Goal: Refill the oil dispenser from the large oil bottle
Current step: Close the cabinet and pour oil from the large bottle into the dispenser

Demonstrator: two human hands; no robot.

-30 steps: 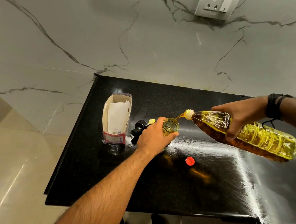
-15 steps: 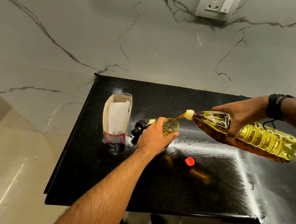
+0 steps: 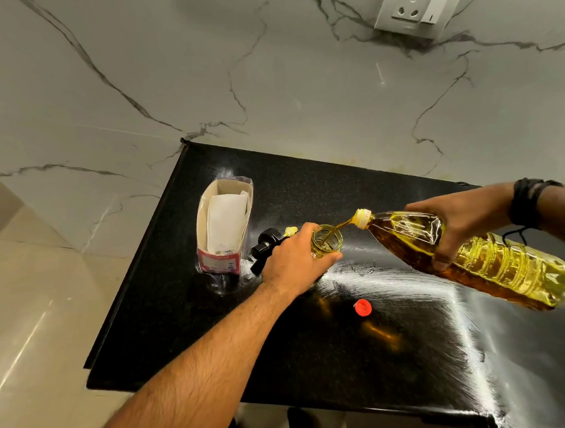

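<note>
Nothing shifted: left hand (image 3: 294, 263) fingers still clamp oil dispenser (image 3: 326, 242) steady; right hand (image 3: 455, 225) fingers grip tilted large oil bottle (image 3: 478, 257), pouring.

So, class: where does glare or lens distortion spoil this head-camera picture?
Head view: bright streaky glare washes over the black counter below the oil bottle; wide-angle distortion bends the counter edge and tilts the wall socket; both hands and the red cap stay fairly sharp.

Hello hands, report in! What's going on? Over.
Left hand gripping dispenser. Right hand tilting oil bottle, oil streaming in. Red cap lies clear.
</note>
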